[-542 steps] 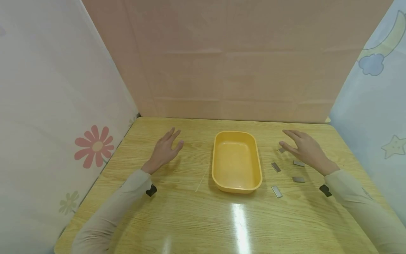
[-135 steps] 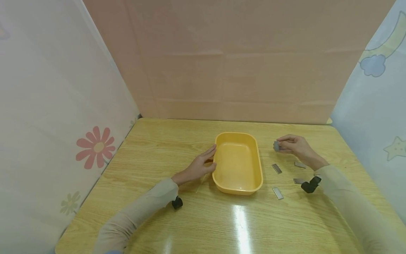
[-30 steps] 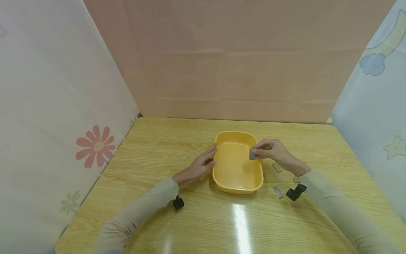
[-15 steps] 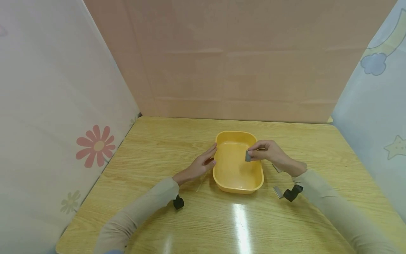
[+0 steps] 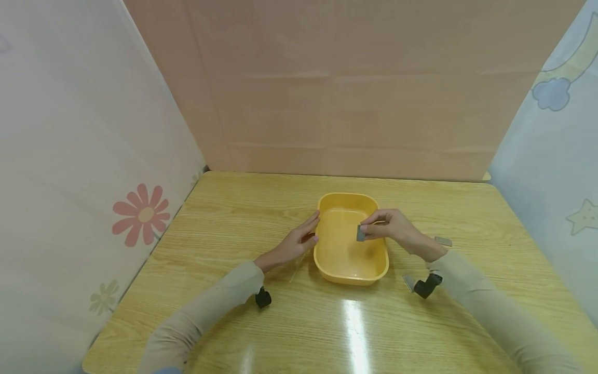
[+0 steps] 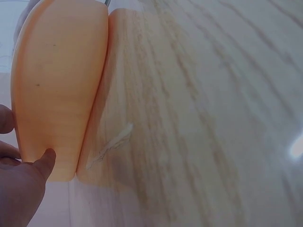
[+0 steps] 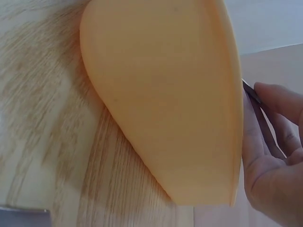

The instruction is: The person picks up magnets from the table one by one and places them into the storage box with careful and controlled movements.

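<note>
A yellow-orange plastic tub (image 5: 345,281) stands near the middle of the wooden table. My left hand (image 5: 290,248) touches its left side with fairly straight fingers; in the left wrist view a fingertip (image 6: 49,155) presses the outer wall. Over the right part of the tub, my right hand (image 5: 394,228) pinches a small flat grey strip (image 5: 361,233) between thumb and fingers. The strip hangs upright above the tub's floor. In the right wrist view the thin dark edge of the strip (image 7: 270,135) shows past the rim, partly hidden by the fingers.
Two more loose grey strips lie right of the tub: one strip (image 5: 443,241) beyond the right forearm, another strip (image 5: 408,283) beside the black wrist camera (image 5: 427,285). A thin pale mark (image 5: 297,267) runs along the table left of the tub. A pinkish sheet (image 5: 336,104) hangs behind.
Earlier both hands were apart from the tub. The left hand came to its side; the right took a strip from the table and carried it left over the tub, lately shifting slightly further left and nearer.
</note>
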